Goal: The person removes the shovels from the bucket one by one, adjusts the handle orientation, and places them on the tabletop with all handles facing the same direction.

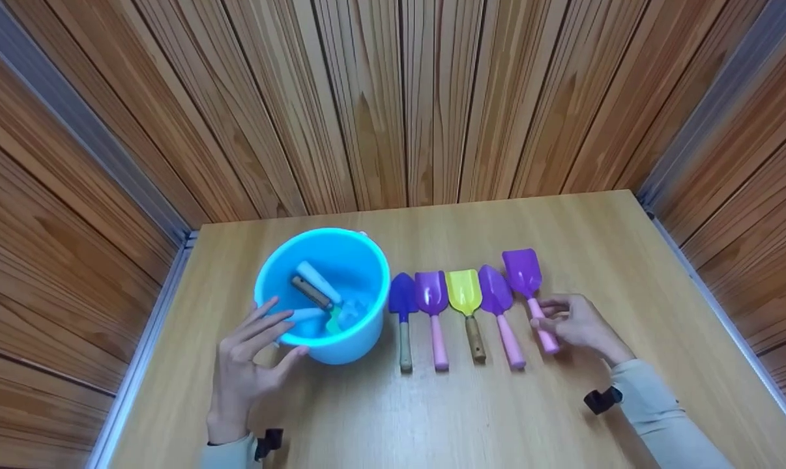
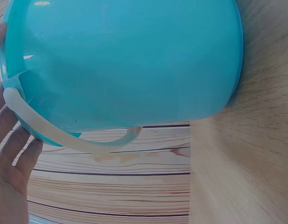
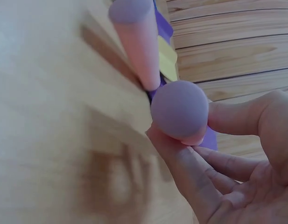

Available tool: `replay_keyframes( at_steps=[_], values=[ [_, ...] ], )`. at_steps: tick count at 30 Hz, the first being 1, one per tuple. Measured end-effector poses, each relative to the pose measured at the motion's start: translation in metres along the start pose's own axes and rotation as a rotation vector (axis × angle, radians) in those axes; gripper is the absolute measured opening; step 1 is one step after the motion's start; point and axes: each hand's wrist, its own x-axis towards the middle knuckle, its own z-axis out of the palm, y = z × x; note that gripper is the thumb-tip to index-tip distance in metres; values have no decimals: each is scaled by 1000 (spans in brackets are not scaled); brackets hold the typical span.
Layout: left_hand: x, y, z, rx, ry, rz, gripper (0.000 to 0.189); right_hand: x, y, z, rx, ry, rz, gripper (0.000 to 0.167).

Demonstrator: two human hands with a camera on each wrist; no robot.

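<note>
A blue bucket (image 1: 360, 345) stands on the table, and several toy garden tools lie inside it, among them a brown handle (image 1: 310, 291) and a light-blue handle (image 1: 318, 281). My left hand (image 1: 249, 365) rests at the bucket's near left rim with fingers extended and spread; its thumb touches the front of the rim. Beside the bucket's white carrying handle (image 2: 59, 135), the left fingers show against the rim. With thumb and fingers, my right hand (image 1: 579, 322) pinches the pink handle of a purple toy shovel (image 1: 522, 270) at the right end of a row.
Left of that shovel lie a purple pointed trowel (image 1: 495, 290), a yellow shovel (image 1: 465, 291), another purple shovel (image 1: 431, 292) and a dark-blue trowel (image 1: 403, 296), handles toward me. Wood-panelled walls (image 1: 432, 98) enclose the table (image 1: 432, 417) at the back and sides.
</note>
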Motion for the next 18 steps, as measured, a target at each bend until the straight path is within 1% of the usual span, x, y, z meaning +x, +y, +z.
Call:
replay_keyframes(
  at_steps=[3, 6, 10, 18],
  values=[
    [0, 0, 0, 2, -3, 2, 56, -2, 6, -2, -22, 5, 4, 63],
    [1, 0, 1, -3, -1, -3, 56, -4, 11, -2, -34, -1, 27, 61],
    [0, 0, 1, -9, -2, -11, 56, -5, 15, -1, -18, -8, 55, 60],
    [-2, -2, -2, -6, -12, -11, 57, -6, 15, 1, -9, -1, 67, 56]
  ],
)
